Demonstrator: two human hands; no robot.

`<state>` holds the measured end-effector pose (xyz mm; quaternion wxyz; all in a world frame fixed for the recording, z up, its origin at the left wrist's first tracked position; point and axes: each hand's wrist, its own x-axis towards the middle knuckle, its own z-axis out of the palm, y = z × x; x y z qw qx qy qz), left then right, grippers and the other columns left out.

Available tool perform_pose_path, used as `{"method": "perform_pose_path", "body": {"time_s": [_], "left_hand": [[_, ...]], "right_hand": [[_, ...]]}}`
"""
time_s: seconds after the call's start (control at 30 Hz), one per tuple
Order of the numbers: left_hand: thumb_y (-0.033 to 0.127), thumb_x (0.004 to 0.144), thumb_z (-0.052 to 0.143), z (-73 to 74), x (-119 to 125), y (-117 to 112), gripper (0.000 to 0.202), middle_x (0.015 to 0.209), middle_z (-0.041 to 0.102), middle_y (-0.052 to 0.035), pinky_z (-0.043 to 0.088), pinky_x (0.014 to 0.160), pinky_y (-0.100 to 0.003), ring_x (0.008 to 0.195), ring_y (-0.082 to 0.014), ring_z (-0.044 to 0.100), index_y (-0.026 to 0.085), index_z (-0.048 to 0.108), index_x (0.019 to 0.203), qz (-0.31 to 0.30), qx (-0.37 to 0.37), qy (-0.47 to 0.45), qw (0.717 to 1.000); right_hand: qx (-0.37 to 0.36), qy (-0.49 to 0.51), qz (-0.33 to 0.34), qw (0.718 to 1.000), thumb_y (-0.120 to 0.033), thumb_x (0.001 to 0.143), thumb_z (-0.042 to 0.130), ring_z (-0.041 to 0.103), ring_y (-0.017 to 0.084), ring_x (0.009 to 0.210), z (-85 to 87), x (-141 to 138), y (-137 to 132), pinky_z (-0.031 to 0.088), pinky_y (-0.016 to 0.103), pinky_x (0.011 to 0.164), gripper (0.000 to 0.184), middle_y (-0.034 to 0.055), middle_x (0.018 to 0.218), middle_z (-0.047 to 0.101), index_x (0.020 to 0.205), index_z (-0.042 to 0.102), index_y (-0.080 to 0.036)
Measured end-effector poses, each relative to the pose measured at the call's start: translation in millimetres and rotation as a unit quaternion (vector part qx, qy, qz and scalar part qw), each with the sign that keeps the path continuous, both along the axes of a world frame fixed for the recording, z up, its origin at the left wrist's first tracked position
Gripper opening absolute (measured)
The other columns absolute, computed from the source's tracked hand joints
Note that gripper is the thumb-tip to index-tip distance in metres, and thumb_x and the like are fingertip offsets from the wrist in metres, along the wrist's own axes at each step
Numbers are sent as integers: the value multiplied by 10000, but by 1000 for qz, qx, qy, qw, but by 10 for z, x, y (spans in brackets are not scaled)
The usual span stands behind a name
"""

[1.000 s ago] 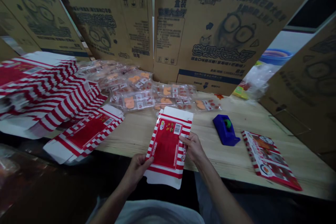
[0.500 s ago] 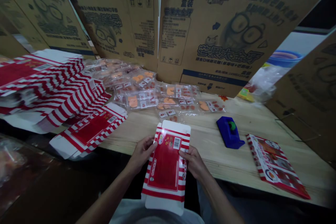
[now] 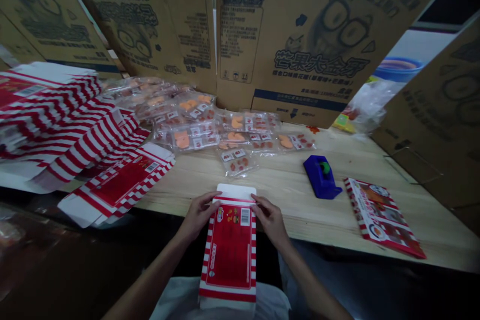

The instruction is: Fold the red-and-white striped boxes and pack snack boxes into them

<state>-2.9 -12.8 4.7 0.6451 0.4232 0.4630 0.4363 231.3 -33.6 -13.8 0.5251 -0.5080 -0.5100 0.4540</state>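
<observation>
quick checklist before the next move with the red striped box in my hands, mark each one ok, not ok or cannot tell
1. Left hand on the box: ok, at its upper left edge.
2. Right hand on the box: ok, at its upper right corner.
3. Top flap folded in: not ok, it sticks out at the far end.
4. Anything inside the box: cannot tell, only the outside shows.
5. Packets at hand: ok, several lie on the table beyond the box.
6. Tape dispenser out of the hands' way: ok, it sits apart to the right.
</observation>
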Motion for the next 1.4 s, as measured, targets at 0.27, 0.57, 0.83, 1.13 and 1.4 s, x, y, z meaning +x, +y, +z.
{"method": "perform_pose_path", "body": {"time_s": [0.27, 0.57, 0.83, 1.13, 1.4], "left_hand": [[444, 678, 753, -22, 79, 16, 336, 646, 626, 21, 414, 533, -217, 553, -113, 544, 145, 659, 801, 21, -21, 12, 999], [414, 663, 771, 21, -44, 96, 306, 733, 687, -42, 470, 639, -260, 666, -162, 608, 139, 711, 781, -79, 43, 72, 993], [341, 762, 649, 103, -70, 7, 214, 717, 699, -51, 459, 639, -249, 674, -169, 611, 143, 726, 743, -103, 169, 242, 950], [352, 788, 601, 357, -55, 188, 256, 668, 674, -39, 426, 562, -217, 612, -142, 575, 119, 697, 741, -185, 171, 249, 935], [366, 830, 619, 161, -96, 79, 256, 773, 719, -54, 481, 643, -232, 707, -161, 637, 129, 716, 820, -163, 211, 248, 931]], "right_hand": [[-25, 31, -3, 999, -430, 771, 718, 614, 192, 797, -39, -24, -36, 501, 288, 705, 214, 32, 880, 665, 779, 691, -218], [-47, 10, 67, 997, -436, 794, 697, 631, 188, 777, 22, 62, -53, 489, 285, 713, 246, 34, 821, 695, 777, 689, -190], [-39, -34, 88, 995, -394, 813, 685, 662, 211, 861, 45, 51, -151, 505, 313, 771, 208, 71, 926, 726, 785, 675, -188], [-58, -95, 111, 988, -306, 759, 664, 592, 159, 620, 266, 111, 48, 454, 266, 588, 148, 12, 671, 639, 709, 625, -172], [-19, -52, 73, 996, -331, 820, 650, 608, 170, 702, 187, 103, -125, 463, 271, 655, 174, 28, 740, 680, 751, 676, -173]]}}
